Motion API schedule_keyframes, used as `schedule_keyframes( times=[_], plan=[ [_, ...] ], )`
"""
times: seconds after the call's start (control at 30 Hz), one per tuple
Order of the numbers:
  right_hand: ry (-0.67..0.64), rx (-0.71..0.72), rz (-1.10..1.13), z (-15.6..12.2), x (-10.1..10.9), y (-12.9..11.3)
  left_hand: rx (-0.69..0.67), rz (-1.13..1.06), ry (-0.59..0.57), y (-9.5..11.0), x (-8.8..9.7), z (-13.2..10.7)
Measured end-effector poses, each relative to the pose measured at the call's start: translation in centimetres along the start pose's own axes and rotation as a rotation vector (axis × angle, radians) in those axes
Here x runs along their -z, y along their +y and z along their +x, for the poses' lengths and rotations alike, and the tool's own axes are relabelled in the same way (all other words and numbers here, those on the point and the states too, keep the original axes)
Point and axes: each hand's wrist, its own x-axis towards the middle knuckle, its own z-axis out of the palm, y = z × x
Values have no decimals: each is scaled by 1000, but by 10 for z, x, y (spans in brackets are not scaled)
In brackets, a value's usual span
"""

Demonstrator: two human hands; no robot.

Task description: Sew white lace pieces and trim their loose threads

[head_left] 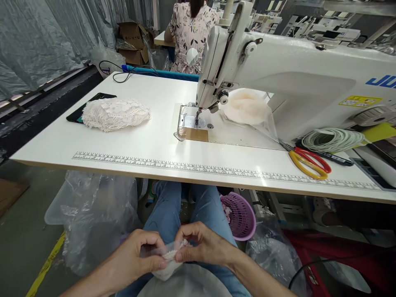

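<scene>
My left hand [136, 255] and my right hand [202, 247] meet over my lap, below the table's front edge. Both pinch a small piece of white lace fabric [168, 264] between thumb and fingers. The fabric hangs down between the hands, above my blue jeans. On the white table [130, 140] lies a heap of white lace pieces [114, 113] at the left. The white sewing machine [278, 70] stands at the right, its needle [197, 117] over the metal plate.
Red and yellow scissors [309, 163] and a coil of white cord [331, 140] lie at the table's right. A pale fabric bundle in clear plastic [247, 107] sits behind the needle. A purple basket [239, 214] and plastic bags [93, 214] are under the table. Another person [192, 29] sits beyond.
</scene>
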Motion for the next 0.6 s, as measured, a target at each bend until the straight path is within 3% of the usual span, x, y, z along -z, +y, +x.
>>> schedule_keyframes(
  times=[0.33, 0.6],
  plan=[
    [77, -28, 98, 4, -3, -3, 24, -21, -27, 4, 6, -3],
    [115, -64, 218, -2, 6, 1, 101, -219, -97, 10, 9, -7]
  ],
)
